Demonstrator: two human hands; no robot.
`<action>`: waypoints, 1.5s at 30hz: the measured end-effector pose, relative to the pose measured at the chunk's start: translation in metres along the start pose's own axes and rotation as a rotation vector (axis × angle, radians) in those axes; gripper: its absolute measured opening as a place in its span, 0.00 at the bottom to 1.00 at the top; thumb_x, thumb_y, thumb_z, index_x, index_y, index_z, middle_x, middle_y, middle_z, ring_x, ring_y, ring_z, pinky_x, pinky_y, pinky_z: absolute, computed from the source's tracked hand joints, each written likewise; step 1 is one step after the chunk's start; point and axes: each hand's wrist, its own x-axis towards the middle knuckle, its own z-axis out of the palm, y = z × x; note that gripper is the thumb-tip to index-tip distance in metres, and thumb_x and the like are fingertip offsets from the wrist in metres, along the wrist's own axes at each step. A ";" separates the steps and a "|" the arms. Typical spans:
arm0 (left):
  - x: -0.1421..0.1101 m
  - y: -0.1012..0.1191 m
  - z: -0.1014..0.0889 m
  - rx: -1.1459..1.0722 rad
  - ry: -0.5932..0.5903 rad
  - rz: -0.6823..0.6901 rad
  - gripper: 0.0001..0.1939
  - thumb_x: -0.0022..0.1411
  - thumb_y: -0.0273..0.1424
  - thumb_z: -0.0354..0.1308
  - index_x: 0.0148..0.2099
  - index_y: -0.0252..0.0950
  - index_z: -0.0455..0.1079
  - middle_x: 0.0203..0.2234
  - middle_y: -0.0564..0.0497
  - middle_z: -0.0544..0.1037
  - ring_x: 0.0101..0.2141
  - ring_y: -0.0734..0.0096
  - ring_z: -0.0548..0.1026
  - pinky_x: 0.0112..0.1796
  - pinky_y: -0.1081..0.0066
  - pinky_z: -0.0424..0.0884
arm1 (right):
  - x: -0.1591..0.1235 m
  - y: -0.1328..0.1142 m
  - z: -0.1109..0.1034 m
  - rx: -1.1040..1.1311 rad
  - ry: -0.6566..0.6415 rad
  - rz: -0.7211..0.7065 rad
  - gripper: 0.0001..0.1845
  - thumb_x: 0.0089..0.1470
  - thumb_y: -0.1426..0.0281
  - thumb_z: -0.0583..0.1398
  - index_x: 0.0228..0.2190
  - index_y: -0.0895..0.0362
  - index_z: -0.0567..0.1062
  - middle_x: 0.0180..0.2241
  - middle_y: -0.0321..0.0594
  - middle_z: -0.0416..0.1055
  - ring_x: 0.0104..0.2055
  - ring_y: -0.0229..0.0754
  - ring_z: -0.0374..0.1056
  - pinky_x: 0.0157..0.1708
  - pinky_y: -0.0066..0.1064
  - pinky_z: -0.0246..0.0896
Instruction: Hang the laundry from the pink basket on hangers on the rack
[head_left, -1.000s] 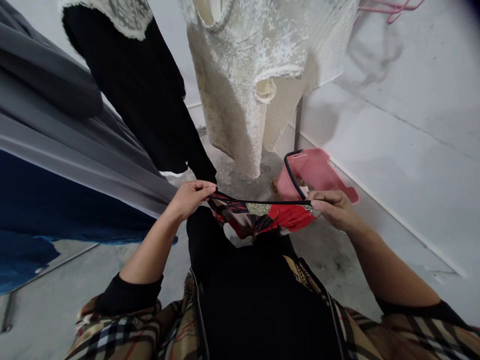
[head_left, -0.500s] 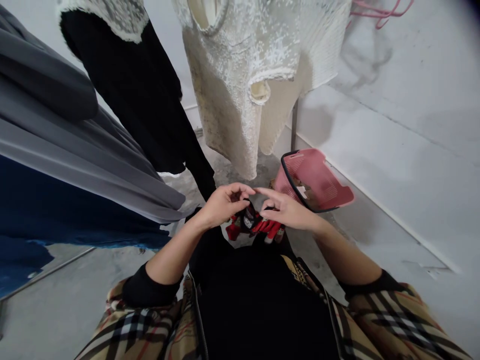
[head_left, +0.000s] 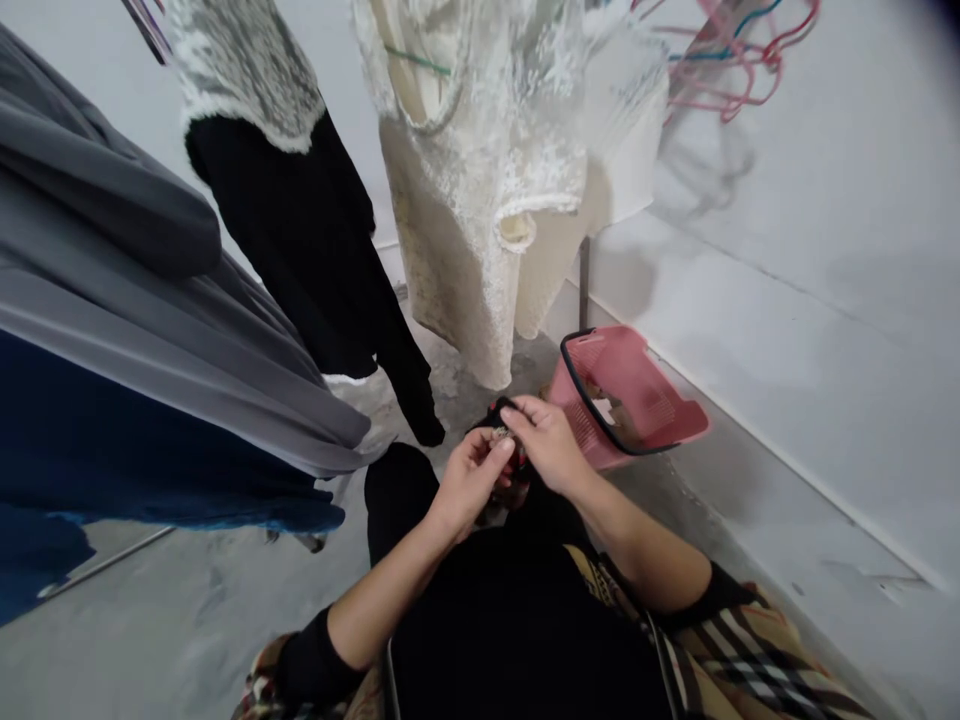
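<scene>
The red cloth [head_left: 519,462], with its black edge, is no longer stretched straight between the hands: a second ago they held its two ends well apart; now they meet over the lap and the cloth is gathered into a small bunch. For the work, this seems to mean that the spreading gives way to close handling of the edge, though the fingers hide exactly what they do there.

The left hand [head_left: 469,483] pinches a patterned bit of the cloth between thumb and fingers. The right hand [head_left: 550,447], just beside it, pinches the black part, its thumb pressed down. The rest of the cloth hangs below them, in front of the person's black top [head_left: 517,620]. The view has also tipped up a little, so more of the hangers [head_left: 742,95] shows at the upper right.

Counted: two hands, one red cloth, one pink basket [head_left: 671,385] with one dark handle [head_left: 576,385], near the right hand. One black garment [head_left: 292,240] hangs ahead on the left. The white clothes [head_left: 442,230] overlap, so their number is unclear; the hangers, mostly pink, are too tangled to count.
</scene>
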 end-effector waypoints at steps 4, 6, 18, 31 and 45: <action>0.007 0.000 0.005 -0.191 0.111 0.013 0.20 0.51 0.47 0.66 0.38 0.36 0.71 0.30 0.51 0.75 0.31 0.73 0.73 0.34 0.74 0.69 | -0.005 -0.003 0.013 -0.099 0.011 -0.071 0.11 0.54 0.61 0.58 0.29 0.53 0.76 0.29 0.38 0.73 0.35 0.44 0.69 0.39 0.37 0.64; 0.010 0.002 0.006 -0.235 0.139 0.020 0.20 0.51 0.46 0.66 0.40 0.36 0.72 0.32 0.50 0.77 0.34 0.71 0.75 0.37 0.73 0.69 | -0.005 -0.002 0.016 -0.105 0.023 -0.110 0.11 0.55 0.59 0.57 0.30 0.52 0.76 0.30 0.38 0.73 0.37 0.45 0.70 0.42 0.39 0.64; 0.022 0.037 -0.021 -0.333 0.214 0.097 0.18 0.46 0.43 0.71 0.32 0.38 0.71 0.25 0.57 0.75 0.25 0.79 0.70 0.30 0.79 0.68 | 0.010 -0.016 -0.028 0.125 0.122 -0.031 0.23 0.51 0.48 0.60 0.30 0.56 0.69 0.28 0.41 0.76 0.25 0.37 0.70 0.25 0.28 0.63; 0.000 0.126 -0.029 0.309 -0.147 0.097 0.18 0.53 0.49 0.64 0.32 0.39 0.76 0.18 0.54 0.66 0.19 0.78 0.60 0.21 0.77 0.57 | 0.084 -0.144 -0.168 -0.936 0.052 -0.246 0.15 0.57 0.61 0.54 0.33 0.57 0.76 0.30 0.41 0.76 0.31 0.41 0.69 0.34 0.33 0.62; 0.006 0.152 -0.031 0.306 -0.210 0.084 0.23 0.51 0.53 0.62 0.27 0.37 0.74 0.18 0.53 0.65 0.20 0.76 0.59 0.23 0.74 0.58 | 0.290 -0.285 -0.173 -1.282 0.675 -0.476 0.20 0.55 0.72 0.59 0.49 0.65 0.72 0.49 0.57 0.69 0.54 0.53 0.60 0.54 0.43 0.52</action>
